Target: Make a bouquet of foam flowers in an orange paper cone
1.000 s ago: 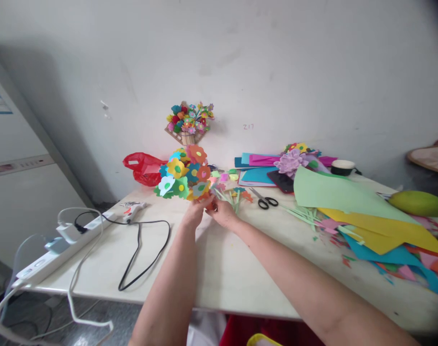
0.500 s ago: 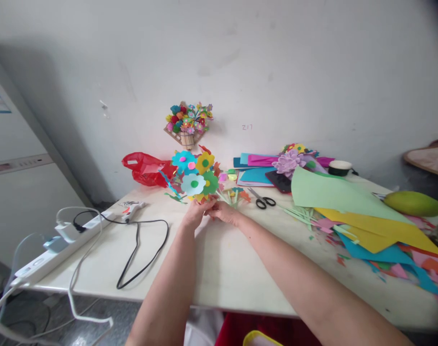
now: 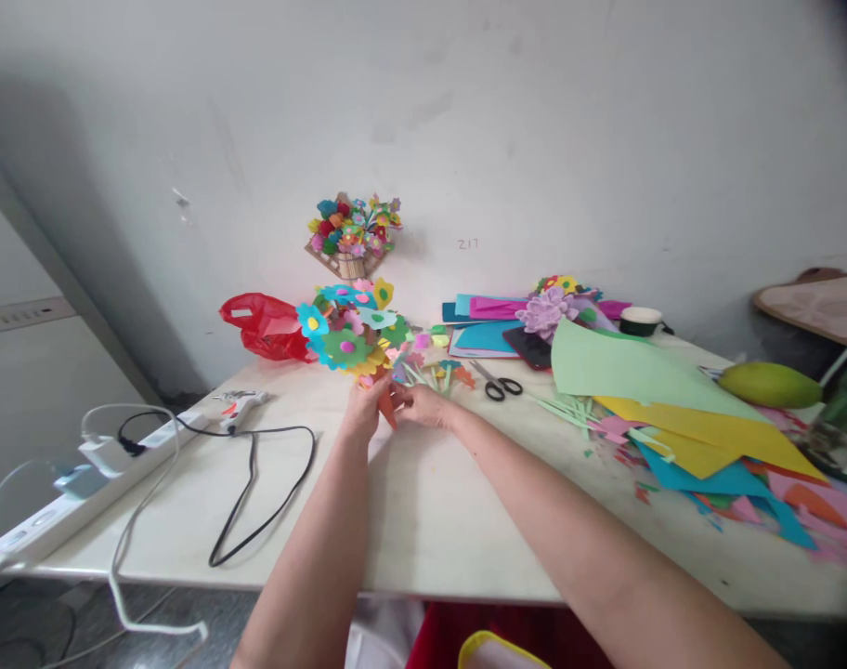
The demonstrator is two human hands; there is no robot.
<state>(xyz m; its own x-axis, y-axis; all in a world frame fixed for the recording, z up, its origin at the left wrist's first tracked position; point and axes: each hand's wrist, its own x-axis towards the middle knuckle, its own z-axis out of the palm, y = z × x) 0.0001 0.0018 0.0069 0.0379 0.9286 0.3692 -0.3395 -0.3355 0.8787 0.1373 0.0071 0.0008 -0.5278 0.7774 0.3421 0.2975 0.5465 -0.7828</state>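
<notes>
A bouquet of colourful craft flowers (image 3: 346, 346), blue, green, yellow and pink, stands over the table in an orange cone (image 3: 386, 406) whose tip points down. My left hand (image 3: 360, 409) is closed around the cone from the left. At the cone's right side, the fingers of my right hand (image 3: 423, 407) are curled in and pinch its edge. Part of the cone is hidden by my fingers. Just behind my right hand lie pale green strips (image 3: 430, 373) and small cut flower pieces (image 3: 463, 375).
Black-handled scissors (image 3: 499, 386) lie right of my hands. Coloured sheets (image 3: 646, 390) and scraps cover the right side, near a green mango-like fruit (image 3: 770, 385). Left are a glue gun (image 3: 246, 407), its black cord, a power strip (image 3: 82, 506) and a red bag (image 3: 265, 327).
The bouquet has tilted and turned left, so different flowers face me and the orange cone shows between my hands. My right hand sits slightly apart from my left. The view has shifted a little.
</notes>
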